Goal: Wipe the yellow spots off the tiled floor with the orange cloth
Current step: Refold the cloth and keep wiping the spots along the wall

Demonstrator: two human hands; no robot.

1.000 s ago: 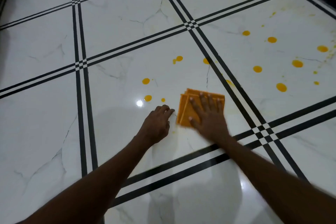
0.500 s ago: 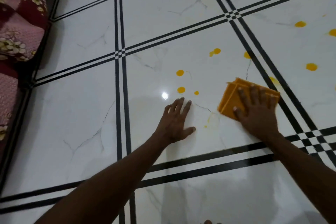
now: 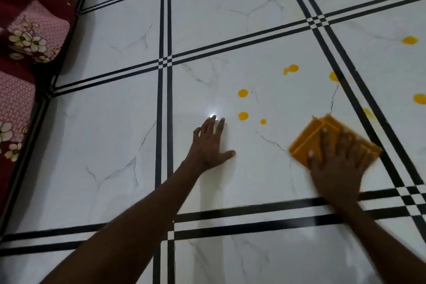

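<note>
- On the tiled floor (image 3: 230, 41), in the one view from the head camera, the right hand (image 3: 338, 168) lies flat on top of the orange cloth (image 3: 322, 136). Its fingers (image 3: 325, 143) are spread wide and straight, and they press the cloth down. They do not curl round it.
- The cloth is folded into a thick square. It sits near the black lines on the right side of the tile. It looks blurry, so I think it is sliding.
- The left hand (image 3: 211, 145) lies flat on the bare tile, well apart from the cloth. Its fingers are straight and open and hold nothing. I think it props the person up.
- Yellow spots are left. Two round ones (image 3: 243, 116) and a tiny one (image 3: 263, 121) sit between the two hands, a bit farther up. More sit higher: a double spot (image 3: 291, 69), and one by the black line (image 3: 333, 76). A faint smear (image 3: 368, 113) lies just past the cloth. Two more show at the right edge.
- To wipe well, I think the hand should keep the cloth flat and push down hard. It should slide right over each spot, not just beside it.
- The near spots look easiest to reach first. A clean side of the cloth would help, or the yellow may smear.
- At the far left is a red and pink flowered blanket (image 3: 30, 30).
</note>
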